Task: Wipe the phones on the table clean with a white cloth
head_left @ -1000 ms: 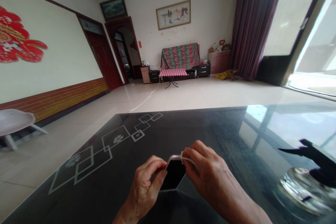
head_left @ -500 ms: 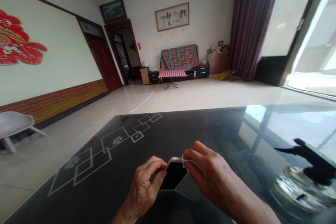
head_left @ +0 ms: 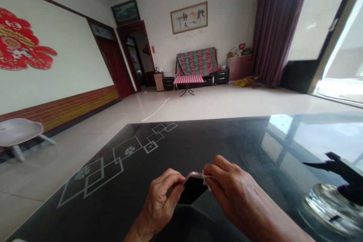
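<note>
A phone with a dark screen and a pinkish edge (head_left: pixel 193 189) is held tilted above the black glossy table (head_left: pixel 215 140). My left hand (head_left: pixel 161 200) pinches its left edge between thumb and fingers. At the phone's upper right corner, my right hand (head_left: pixel 231 185) presses a small white cloth or tissue (head_left: pixel 207 181) against the edge. Most of the white piece is hidden by my right fingers.
A clear glass bottle with a black pump (head_left: pixel 331 204) stands on the table at the right. A white chair (head_left: pixel 21 132) is on the floor at the left. Farther back is a small table with a red checked cover (head_left: pixel 188 79).
The whole view has shifted slightly, so the room and table appear a little farther right. Both hands still hold the phone and the white piece, with little change in grip.
</note>
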The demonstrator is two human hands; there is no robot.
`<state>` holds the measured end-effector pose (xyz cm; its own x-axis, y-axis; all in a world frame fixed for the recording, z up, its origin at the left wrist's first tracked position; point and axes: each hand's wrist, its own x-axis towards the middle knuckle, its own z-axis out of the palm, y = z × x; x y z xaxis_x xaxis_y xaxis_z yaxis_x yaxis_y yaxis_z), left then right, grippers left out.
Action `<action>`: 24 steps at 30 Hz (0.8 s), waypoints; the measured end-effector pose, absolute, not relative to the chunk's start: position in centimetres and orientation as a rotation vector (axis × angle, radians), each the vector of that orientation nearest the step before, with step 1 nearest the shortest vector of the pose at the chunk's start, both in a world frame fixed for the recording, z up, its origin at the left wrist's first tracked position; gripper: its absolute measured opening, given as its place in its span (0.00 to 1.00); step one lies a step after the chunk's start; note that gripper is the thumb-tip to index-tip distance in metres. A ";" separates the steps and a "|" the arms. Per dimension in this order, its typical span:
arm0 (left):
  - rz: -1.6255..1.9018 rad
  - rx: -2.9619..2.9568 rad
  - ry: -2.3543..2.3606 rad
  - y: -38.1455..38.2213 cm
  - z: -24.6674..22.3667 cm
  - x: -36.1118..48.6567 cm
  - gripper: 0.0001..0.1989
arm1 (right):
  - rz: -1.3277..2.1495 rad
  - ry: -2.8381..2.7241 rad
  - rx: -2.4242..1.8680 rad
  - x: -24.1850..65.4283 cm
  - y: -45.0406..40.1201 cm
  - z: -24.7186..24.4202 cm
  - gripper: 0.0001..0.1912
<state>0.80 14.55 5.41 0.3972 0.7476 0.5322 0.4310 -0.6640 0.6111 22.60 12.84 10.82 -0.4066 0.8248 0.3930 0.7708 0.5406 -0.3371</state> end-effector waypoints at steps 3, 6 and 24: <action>1.180 2.273 1.022 14.7 5.4 0.7 0.04 | 0.120 -2.245 -1.231 22.4 13.2 10.6 0.11; 1.200 2.262 1.030 14.8 5.4 0.6 0.04 | 0.117 -2.215 -1.183 22.3 13.5 10.2 0.11; 1.186 2.274 1.021 14.6 5.4 1.1 0.04 | 0.253 -2.183 -1.231 23.1 13.7 10.1 0.13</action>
